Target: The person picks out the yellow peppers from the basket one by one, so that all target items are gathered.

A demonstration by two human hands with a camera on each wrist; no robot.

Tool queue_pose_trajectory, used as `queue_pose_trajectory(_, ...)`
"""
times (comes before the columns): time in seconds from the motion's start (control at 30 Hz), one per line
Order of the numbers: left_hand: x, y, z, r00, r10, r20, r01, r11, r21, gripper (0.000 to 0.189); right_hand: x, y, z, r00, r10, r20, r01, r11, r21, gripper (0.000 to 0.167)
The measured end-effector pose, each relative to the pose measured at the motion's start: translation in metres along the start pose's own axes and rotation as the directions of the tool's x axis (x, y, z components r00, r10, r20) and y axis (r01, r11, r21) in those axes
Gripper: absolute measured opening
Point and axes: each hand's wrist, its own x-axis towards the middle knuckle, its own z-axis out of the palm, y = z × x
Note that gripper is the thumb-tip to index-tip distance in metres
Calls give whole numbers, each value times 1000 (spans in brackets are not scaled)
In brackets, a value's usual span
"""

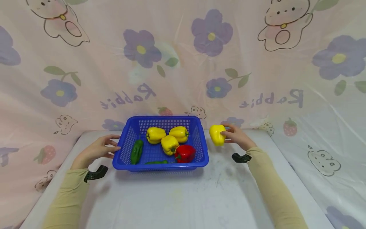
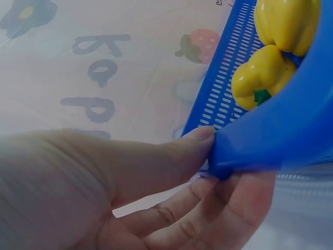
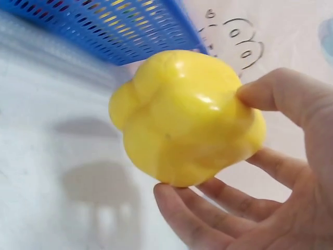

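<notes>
A blue plastic basket (image 1: 160, 167) stands on the table. My left hand (image 1: 98, 149) grips its left rim, thumb on top and fingers beneath, as the left wrist view shows. Right of the basket, my right hand (image 1: 235, 136) holds a yellow bell pepper (image 1: 217, 135) between thumb and fingers. In the right wrist view that pepper (image 3: 182, 120) is lifted, with its shadow on the tabletop. Inside the basket lie three yellow bell peppers (image 1: 156, 135), a red bell pepper (image 1: 185, 154) at the front right, a green pepper (image 1: 137, 152) at the left and another green pepper (image 1: 156, 162) partly hidden by the front rim.
The white table (image 1: 177, 200) extends in front of the basket and to both sides. Behind it hangs a pale curtain (image 1: 177, 82) printed with flowers and rabbits, which also runs along the sides. A black strap piece (image 1: 241, 158) sits at each wrist.
</notes>
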Motion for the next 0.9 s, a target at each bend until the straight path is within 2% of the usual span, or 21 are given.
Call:
queue_pose_trajectory(0.2,0,-2,0,1000,-3,-3,3,1000,-20,66,8,10,8,999,47,-25,-46,999,13,68)
queue_pose_trajectory(0.4,1,-3,-1,1000,1,0,-1,1000,-21,66,12,18,15,998,55,-42,-53,997,50,68)
queue_pose_trajectory(0.9,1,0,0,1000,-14,-1,14,1000,-16,66,28,32,26,997,61,-52,-58,997,52,67)
